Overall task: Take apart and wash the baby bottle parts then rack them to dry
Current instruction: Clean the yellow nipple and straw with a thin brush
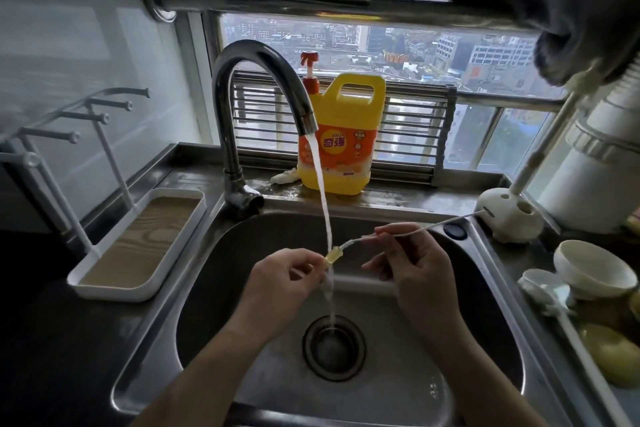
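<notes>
Over the steel sink (214, 288), my left hand (280, 284) pinches a small yellowish bottle part (334, 256) right under the running stream from the faucet (263, 87). My right hand (412, 263) pinches the thin wire handle of a slim white straw brush (415, 229); the brush tip enters the yellowish part. The wire runs up and right toward the counter. Water falls past the part into the drain (334, 347).
A white drying rack (114, 243) with pegs and a tray stands left of the sink. A yellow detergent jug (341, 135) sits on the back ledge. A white brush holder (512, 218), a white cup-like part (588, 269), a long brush (561, 308) and yellow pieces (613, 354) lie on the right counter.
</notes>
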